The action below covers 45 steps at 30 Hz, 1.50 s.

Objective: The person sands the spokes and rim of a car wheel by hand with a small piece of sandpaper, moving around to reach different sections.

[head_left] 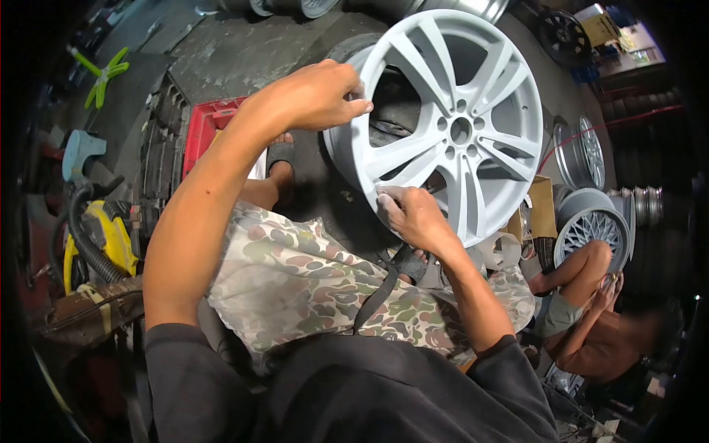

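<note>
A light grey alloy wheel rim (461, 131) with paired spokes stands tilted in front of me, its face toward me. At its upper left edge is my left hand (325, 96), closed, with curled fingers and thumb against the outer lip. My right hand (417, 215) is closed at the lower left lip, its dusty fingertips bent and pressed to the rim. Whatever may lie under those right fingertips is too hidden to name. Beneath the rim, part of a dark round support (354, 49) shows.
A red crate (210, 129) is beside my foot. On the left are a yellow machine (103, 240) with a black hose and a green star-shaped base (101, 76). To the right, a person (591, 310) crouches by a mesh-spoke rim (593, 235) and a cardboard box (541, 207).
</note>
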{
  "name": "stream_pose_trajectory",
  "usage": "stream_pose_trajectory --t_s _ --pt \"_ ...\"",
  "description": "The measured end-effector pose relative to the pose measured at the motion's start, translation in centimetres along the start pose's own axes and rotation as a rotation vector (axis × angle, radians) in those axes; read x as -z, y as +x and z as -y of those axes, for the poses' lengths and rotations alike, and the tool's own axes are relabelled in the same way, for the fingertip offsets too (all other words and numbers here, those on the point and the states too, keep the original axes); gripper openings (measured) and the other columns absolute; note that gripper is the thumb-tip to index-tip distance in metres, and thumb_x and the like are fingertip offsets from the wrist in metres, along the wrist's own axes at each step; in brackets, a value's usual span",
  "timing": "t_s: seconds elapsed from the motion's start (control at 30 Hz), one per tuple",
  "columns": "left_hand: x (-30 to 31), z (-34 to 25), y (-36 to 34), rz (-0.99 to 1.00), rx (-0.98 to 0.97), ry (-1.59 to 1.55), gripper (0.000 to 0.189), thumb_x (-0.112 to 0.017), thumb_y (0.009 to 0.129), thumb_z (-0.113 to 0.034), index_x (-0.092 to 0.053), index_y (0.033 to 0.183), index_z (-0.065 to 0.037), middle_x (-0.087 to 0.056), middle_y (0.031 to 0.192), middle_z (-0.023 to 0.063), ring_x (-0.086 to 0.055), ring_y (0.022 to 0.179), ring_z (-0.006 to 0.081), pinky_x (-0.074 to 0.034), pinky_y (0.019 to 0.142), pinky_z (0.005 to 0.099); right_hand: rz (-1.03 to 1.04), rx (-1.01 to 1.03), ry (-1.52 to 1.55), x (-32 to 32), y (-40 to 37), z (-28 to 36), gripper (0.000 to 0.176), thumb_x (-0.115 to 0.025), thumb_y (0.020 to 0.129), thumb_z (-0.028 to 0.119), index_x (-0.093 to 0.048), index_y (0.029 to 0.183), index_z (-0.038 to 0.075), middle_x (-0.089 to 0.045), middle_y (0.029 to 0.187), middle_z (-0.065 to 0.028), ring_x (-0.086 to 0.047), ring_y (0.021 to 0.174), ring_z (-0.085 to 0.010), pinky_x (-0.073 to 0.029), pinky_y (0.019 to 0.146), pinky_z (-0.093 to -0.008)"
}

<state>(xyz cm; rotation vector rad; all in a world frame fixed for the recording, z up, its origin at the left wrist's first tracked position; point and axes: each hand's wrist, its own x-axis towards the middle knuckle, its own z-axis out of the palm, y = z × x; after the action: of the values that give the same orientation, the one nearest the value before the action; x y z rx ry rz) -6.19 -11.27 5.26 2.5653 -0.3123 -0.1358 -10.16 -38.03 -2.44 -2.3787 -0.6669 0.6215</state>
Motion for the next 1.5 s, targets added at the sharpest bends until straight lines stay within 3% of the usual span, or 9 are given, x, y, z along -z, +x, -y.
stream_pose_trajectory --t_s 0.23,0.43,0.53,0.6,0.73,1.1,1.3,1.33,1.5 --pt "-0.7 0.0 0.7 -0.037 -0.081 0.01 0.034 -0.067 0.098 -0.027 -0.076 0.108 0.003 -0.074 0.096 0.0247 -0.071 0.084 0.0378 -0.055 0.08 0.0436 -0.077 -0.124 -0.169 -1.4 2.5 -0.2 0.03 -0.056 0.097 0.021 -0.07 0.086 -0.003 -0.068 0.082 -0.0306 -0.067 0.082 -0.0487 -0.05 0.078 -0.0564" --pt "-0.8 -0.2 0.8 -0.057 -0.122 -0.006 0.034 -0.067 0.098 -0.027 -0.076 0.108 0.005 -0.075 0.094 0.0246 -0.071 0.081 0.0371 -0.055 0.078 0.0422 0.001 -0.229 0.255 -0.6 -0.1 0.1 0.027 -0.054 0.098 0.02 -0.073 0.091 0.002 -0.067 0.08 -0.0297 -0.068 0.084 -0.0478 -0.052 0.08 -0.0548" --pt "-0.3 -0.9 0.9 0.051 -0.028 -0.044 0.036 -0.07 0.094 -0.029 -0.077 0.107 0.004 -0.074 0.094 0.0281 -0.073 0.092 0.0425 -0.056 0.088 0.047 -0.151 -0.06 -0.015 -2.2 1.5 -0.5 0.027 -0.055 0.099 0.02 -0.073 0.093 0.002 -0.068 0.081 -0.0283 -0.068 0.084 -0.0478 -0.052 0.079 -0.0547" --pt "-0.4 -1.1 0.6 0.018 -0.046 -0.023 0.036 -0.066 0.099 -0.027 -0.075 0.112 0.005 -0.075 0.09 0.0243 -0.072 0.073 0.0335 -0.056 0.074 0.043 -0.166 -0.135 -0.242 -2.8 1.7 0.3 0.026 -0.057 0.099 0.021 -0.074 0.094 0.002 -0.07 0.085 -0.0272 -0.068 0.085 -0.0481 -0.052 0.08 -0.0547" --pt "0.4 -1.9 0.0 0.081 0.023 -0.05 0.036 -0.065 0.1 -0.027 -0.074 0.113 0.005 -0.075 0.091 0.0248 -0.072 0.072 0.0337 -0.057 0.074 0.0438 -0.187 0.011 0.046 -1.5 -0.7 -0.8 0.027 -0.057 0.1 0.022 -0.073 0.093 0.001 -0.067 0.079 -0.0284 -0.068 0.081 -0.0471 -0.052 0.076 -0.0542" --pt "0.6 -1.5 -0.3 0.053 0.026 -0.025 0.035 -0.065 0.099 -0.027 -0.076 0.111 0.004 -0.075 0.09 0.0236 -0.073 0.072 0.0302 -0.057 0.074 0.0414 -0.095 -0.182 -0.484 -1.7 3.6 0.1 0.02 -0.06 0.091 0.013 -0.075 0.088 0.001 -0.074 0.085 -0.0241 -0.074 0.085 -0.0417 -0.058 0.079 -0.0515" --pt "0.5 -1.0 -0.4 0.065 -0.004 -0.087 0.037 -0.063 0.101 -0.027 -0.074 0.112 0.007 -0.073 0.083 0.0218 -0.072 0.059 0.0256 -0.056 0.056 0.0361 0.162 -0.163 0.294 1.2 1.8 -0.8 0.036 -0.052 0.105 0.023 -0.07 0.085 -0.001 -0.062 0.055 -0.0095 -0.06 0.052 -0.0175 -0.048 0.057 -0.0342" --pt "0.3 -1.1 -0.4 0.065 -0.003 -0.087 0.037 -0.063 0.101 -0.027 -0.074 0.112 0.007 -0.073 0.083 0.0218 -0.072 0.059 0.0256 -0.056 0.056 0.0361 0.157 -0.148 0.331 0.6 1.9 -1.8 0.04 -0.054 0.109 0.032 -0.072 0.089 0.003 -0.055 0.053 0.0015 -0.05 0.048 -0.0067 -0.039 0.05 -0.0281" --pt "0.2 -1.4 -0.1 0.085 0.005 -0.096 0.037 -0.062 0.102 -0.026 -0.073 0.112 0.008 -0.073 0.082 0.0216 -0.072 0.055 0.0246 -0.056 0.053 0.0356 0.215 -0.168 0.47 2.9 -1.6 -0.6 0.036 -0.054 0.109 0.032 -0.076 0.113 0.004 -0.062 0.06 -0.0027 -0.053 0.052 -0.0082 -0.043 0.053 -0.0286"
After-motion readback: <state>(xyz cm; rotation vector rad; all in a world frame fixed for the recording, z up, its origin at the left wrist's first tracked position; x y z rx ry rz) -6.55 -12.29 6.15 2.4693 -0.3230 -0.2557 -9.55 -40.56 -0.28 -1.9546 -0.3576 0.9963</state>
